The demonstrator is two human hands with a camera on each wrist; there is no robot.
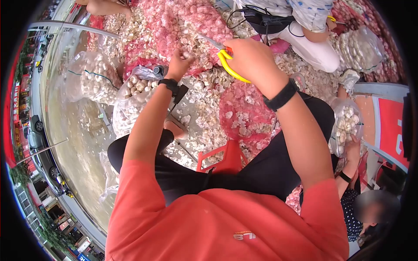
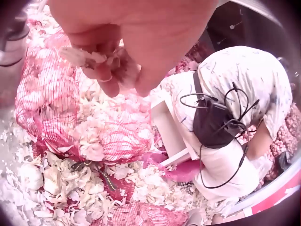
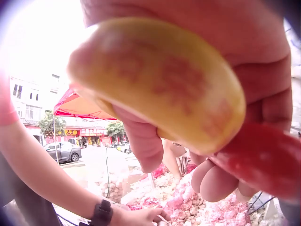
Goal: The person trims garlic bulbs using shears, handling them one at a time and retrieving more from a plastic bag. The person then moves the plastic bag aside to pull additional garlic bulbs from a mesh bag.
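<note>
In the head view my right hand [image 1: 252,58] grips a pair of scissors [image 1: 226,65] with yellow handle loops, red near the pivot. Their grey blades point up and left, toward the garlic heap. A yellow handle [image 3: 155,84] fills much of the right wrist view, with fingers curled about it. My left hand [image 1: 180,65] is to the left of the scissors, over the heap's near edge. Its curled fingers pinch a pale, papery piece of garlic [image 2: 82,57], mostly hidden by the fingers. Below it lies a red mesh sack of garlic [image 2: 51,99].
Loose garlic skins [image 1: 200,104] cover the ground around a red stool [image 1: 226,158]. Clear bags of garlic stand at left [image 1: 98,74] and right [image 1: 359,50]. Another person [image 2: 240,89] sits ahead with a black bag; someone else's hand [image 1: 352,145] touches a garlic bag at right.
</note>
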